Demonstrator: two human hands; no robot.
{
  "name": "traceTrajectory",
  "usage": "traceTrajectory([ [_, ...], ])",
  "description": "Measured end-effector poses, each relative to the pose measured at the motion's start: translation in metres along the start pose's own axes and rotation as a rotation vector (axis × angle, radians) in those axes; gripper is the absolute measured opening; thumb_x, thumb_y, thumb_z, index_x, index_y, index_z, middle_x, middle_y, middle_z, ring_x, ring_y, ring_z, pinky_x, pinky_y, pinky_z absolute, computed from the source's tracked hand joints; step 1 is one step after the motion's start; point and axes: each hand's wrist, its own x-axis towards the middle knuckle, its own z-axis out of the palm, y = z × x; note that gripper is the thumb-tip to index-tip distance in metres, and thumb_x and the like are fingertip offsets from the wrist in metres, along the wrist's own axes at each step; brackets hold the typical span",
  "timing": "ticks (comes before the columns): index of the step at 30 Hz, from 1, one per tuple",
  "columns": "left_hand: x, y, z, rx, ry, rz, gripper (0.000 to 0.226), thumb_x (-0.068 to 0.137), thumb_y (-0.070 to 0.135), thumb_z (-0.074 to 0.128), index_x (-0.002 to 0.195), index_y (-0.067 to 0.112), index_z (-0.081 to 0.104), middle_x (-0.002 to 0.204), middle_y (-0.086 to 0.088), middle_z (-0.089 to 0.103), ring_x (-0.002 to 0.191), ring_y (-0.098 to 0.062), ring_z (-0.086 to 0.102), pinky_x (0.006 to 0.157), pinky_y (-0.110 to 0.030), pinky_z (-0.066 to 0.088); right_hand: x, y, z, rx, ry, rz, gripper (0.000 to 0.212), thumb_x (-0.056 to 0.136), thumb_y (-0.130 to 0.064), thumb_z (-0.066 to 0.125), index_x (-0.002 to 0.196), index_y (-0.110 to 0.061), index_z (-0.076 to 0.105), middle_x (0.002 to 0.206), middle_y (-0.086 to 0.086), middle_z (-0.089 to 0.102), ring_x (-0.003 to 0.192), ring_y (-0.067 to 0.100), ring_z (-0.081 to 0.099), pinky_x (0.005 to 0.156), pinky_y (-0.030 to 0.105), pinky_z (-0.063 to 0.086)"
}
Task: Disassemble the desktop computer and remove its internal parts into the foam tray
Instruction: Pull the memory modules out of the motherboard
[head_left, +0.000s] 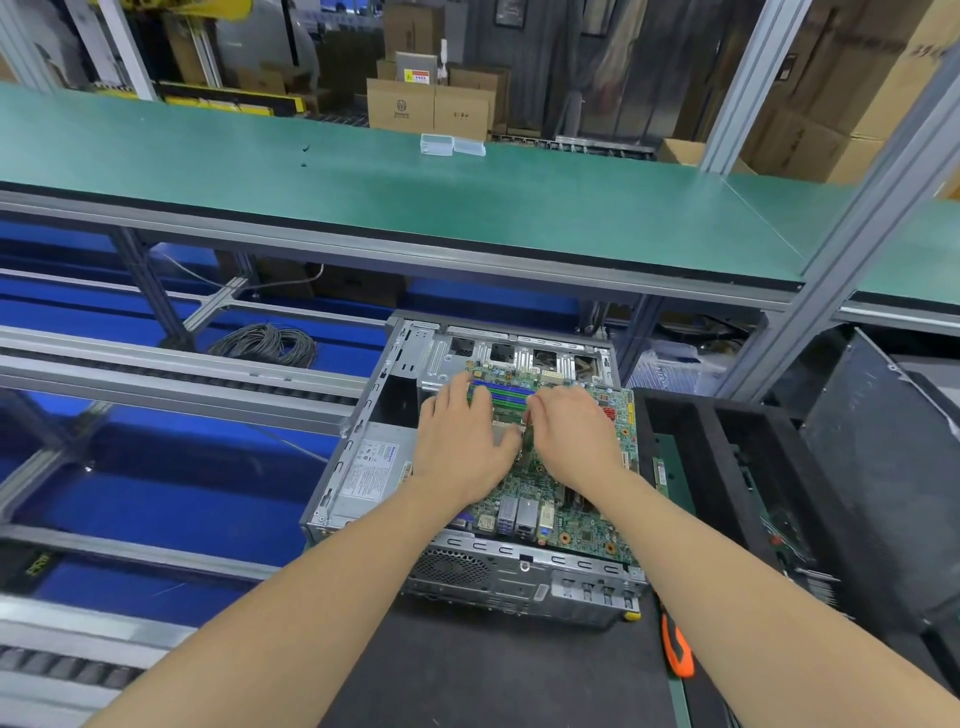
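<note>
**Hands on the motherboard**

Computer case (519, 571) open on the dark worktop (493, 675); left hand (460, 441) flat on the motherboard (576, 519), fingers straight; right hand (574, 434) fingers curled at the memory sticks (504, 391), grip cannot be told; foam tray (696, 452) just right.

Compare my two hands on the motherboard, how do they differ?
The left hand stretches its fingers out over the memory slots; the right hand curls its fingers, tips down. The left hand is nearer the power supply, the right hand nearer the foam tray. Both rest on the motherboard.
</note>
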Motion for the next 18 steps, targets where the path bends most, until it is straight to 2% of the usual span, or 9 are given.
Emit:
traceTrajectory([
  [2,-0.002,0.004,-0.004,0.118,-0.033,-0.003,0.069,0.085,0.07,0.03,0.112,0.016,0.062,0.147,-0.01,0.042,0.131,-0.028,0.043,0.103,-0.046,0.039,0.001,0.0,0.0,-0.002,0.005,0.01,0.039,0.109,-0.035,0.034,0.095,-0.02,0.067,0.097,-0.001,0.068,0.101,0.022,0.056,0.08,0.04,0.052],
  [4,-0.003,0.006,-0.006,0.189,-0.064,0.008,0.074,0.084,0.073,0.027,0.116,0.017,0.064,0.151,-0.01,0.038,0.129,-0.03,0.043,0.1,-0.046,0.039,0.002,0.0,0.0,-0.008,0.003,0.011,0.04,0.109,-0.035,0.033,0.093,-0.021,0.067,0.096,-0.001,0.069,0.1,0.021,0.056,0.079,0.039,0.051],
  [8,-0.003,0.008,-0.008,0.251,-0.086,0.057,0.066,0.091,0.066,0.03,0.122,0.017,0.062,0.152,-0.011,0.037,0.132,-0.03,0.039,0.101,-0.046,0.039,0.003,0.002,0.0,0.004,-0.004,0.008,0.041,0.109,-0.035,0.032,0.088,-0.023,0.065,0.094,-0.002,0.068,0.097,0.021,0.055,0.076,0.038,0.049],
  [14,-0.002,0.019,-0.011,0.315,-0.102,0.06,0.062,0.095,0.059,0.034,0.123,0.012,0.061,0.142,-0.01,0.045,0.119,-0.031,0.051,0.092,-0.046,0.043,0.003,0.003,0.001,-0.018,0.02,-0.001,0.04,0.109,-0.036,0.033,0.091,-0.02,0.066,0.093,-0.001,0.068,0.094,0.022,0.056,0.069,0.035,0.041],
  [18,-0.002,0.02,-0.011,0.29,-0.123,0.049,0.06,0.095,0.058,0.035,0.123,0.012,0.061,0.141,-0.01,0.047,0.12,-0.031,0.05,0.092,-0.046,0.045,0.003,0.002,0.003,-0.019,0.047,0.003,0.041,0.109,-0.035,0.034,0.09,-0.019,0.066,0.09,-0.001,0.067,0.092,0.022,0.056,0.067,0.035,0.042],
])
